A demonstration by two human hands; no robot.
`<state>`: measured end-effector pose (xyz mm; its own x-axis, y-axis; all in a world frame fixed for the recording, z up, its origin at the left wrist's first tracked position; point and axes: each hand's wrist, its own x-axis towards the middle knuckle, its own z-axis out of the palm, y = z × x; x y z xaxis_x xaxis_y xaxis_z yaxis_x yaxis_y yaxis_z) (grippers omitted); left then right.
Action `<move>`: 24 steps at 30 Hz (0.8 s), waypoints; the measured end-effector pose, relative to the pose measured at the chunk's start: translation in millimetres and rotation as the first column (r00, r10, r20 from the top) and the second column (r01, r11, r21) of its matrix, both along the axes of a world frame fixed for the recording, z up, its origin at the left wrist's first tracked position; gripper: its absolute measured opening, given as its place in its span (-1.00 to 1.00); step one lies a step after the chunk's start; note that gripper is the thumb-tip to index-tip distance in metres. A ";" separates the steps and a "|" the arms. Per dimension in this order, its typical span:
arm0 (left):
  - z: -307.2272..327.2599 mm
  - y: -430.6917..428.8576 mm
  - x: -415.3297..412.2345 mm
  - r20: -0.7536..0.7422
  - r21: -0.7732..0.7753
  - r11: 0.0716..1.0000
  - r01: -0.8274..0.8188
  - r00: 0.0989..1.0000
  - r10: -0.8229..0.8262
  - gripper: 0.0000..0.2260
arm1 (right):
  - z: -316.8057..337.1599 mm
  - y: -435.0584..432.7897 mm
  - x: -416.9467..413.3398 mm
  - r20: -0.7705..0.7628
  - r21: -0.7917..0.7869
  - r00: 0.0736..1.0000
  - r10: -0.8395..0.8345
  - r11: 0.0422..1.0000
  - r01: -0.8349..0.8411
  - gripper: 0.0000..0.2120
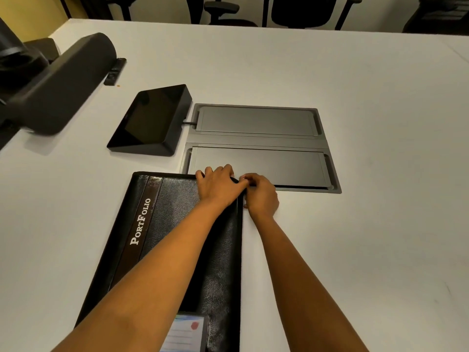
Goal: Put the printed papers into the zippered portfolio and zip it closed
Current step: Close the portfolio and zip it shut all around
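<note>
Our portfolio (177, 212) lies closed on the table (355, 250). Our left hand (218, 185) curls over its far right corner, bracing it. Our right hand (261, 196) pinches there, seemingly the zip pull (too small to see). The cover looks slick and stiffish, so we should hold beside that pull.

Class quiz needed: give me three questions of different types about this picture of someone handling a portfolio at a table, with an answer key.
1. True or false: the portfolio lies closed, cover up, on the white table.
2. Multiple choice: the left hand and right hand meet at the portfolio's: A) far right corner; B) near left corner; C) middle.
3. Fill in: the white lettering on the cover reads ____.

Key: 1 true; 2 A; 3 PortFolio.
</note>
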<state>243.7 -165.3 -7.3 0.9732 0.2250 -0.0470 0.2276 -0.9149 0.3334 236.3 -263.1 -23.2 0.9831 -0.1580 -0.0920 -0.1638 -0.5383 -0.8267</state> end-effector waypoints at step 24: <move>7.4 -6.8 3.5 0.066 -0.398 0.892 -0.214 0.963 0.260 -0.83 | -5.7 26.2 -17.4 0.068 0.039 0.996 0.052 0.998 -0.055 -0.82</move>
<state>247.1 -172.1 0.1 0.8971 0.4364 -0.0688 0.3607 -0.6338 0.6842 218.9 -237.0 -28.9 0.9943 -0.1021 -0.0310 -0.0792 -0.5104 -0.8563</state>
